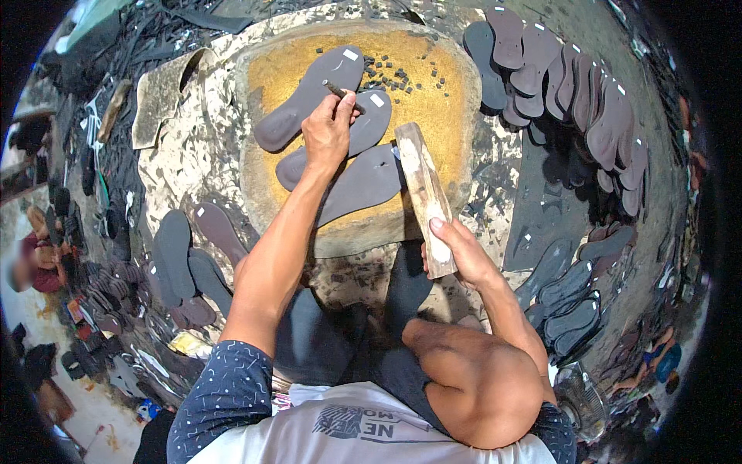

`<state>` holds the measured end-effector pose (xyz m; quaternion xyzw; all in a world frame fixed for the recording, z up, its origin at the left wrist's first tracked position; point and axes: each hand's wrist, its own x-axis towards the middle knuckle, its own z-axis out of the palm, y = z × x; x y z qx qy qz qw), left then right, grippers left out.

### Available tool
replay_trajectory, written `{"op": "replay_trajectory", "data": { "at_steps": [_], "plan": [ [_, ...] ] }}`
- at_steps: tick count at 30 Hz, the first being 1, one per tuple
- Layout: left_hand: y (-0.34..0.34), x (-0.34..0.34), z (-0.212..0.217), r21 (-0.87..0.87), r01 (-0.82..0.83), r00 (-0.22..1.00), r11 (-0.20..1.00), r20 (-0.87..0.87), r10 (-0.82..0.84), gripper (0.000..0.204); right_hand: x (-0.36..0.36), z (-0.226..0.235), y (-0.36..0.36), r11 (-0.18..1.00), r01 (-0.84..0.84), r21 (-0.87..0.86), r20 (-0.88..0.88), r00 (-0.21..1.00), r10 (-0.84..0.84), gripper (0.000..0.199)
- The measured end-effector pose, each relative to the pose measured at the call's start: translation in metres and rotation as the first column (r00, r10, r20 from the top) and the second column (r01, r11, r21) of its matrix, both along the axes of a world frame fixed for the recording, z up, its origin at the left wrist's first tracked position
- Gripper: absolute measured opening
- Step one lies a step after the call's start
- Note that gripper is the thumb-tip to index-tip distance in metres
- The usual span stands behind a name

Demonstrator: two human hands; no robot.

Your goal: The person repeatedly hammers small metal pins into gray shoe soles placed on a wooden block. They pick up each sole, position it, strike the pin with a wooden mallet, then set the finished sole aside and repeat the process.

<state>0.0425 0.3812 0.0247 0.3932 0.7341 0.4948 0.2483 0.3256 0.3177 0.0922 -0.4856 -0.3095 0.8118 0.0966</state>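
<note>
My left hand [328,127] grips a thin metal punch [337,90], its tip set on a dark grey sandal sole [305,97] lying on a round yellowish stone block [433,85]. Two more grey soles [363,182] lie overlapping beneath my left wrist. My right hand [460,247] holds the lower end of a long wooden mallet [423,185] that rests slanted over the block's near right edge. Small dark punched-out scraps [394,77] are scattered on the block beyond the soles.
A row of overlapping soles [572,85] fans along the far right. More soles [189,259] lie on the ground at my left and stacked ones [568,313] at my right. A flat stone slab [158,97] sits far left. People sit at both edges.
</note>
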Motion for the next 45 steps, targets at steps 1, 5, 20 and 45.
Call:
{"op": "replay_trajectory", "data": {
  "at_steps": [1, 5, 20, 45],
  "plan": [
    [0.000, 0.001, -0.002, 0.010, 0.002, 1.000, 1.000, -0.006, -0.002, 0.026, 0.001, 0.004, 0.004, 1.000, 0.004, -0.014, 0.009, 1.000, -0.004, 0.045],
    [0.002, 0.003, -0.004, 0.089, 0.097, 0.957, 0.991, -0.282, -0.068, 0.022, -0.017, 0.060, 0.047, 0.995, 0.012, 0.101, -0.063, 0.998, -0.006, 0.042],
    [-0.015, 0.006, -0.016, 0.110, 0.181, 0.885, 0.977, -0.451, -0.113, 0.023, -0.037, 0.000, 0.110, 0.894, -0.365, 0.261, 0.076, 0.931, 0.358, 0.047],
    [0.051, -0.065, 0.002, 0.083, -0.022, 0.999, 0.996, -0.026, 0.025, 0.026, -0.045, 0.013, 0.083, 0.998, 0.058, -0.008, -0.070, 0.996, -0.058, 0.042]
  ]
}}
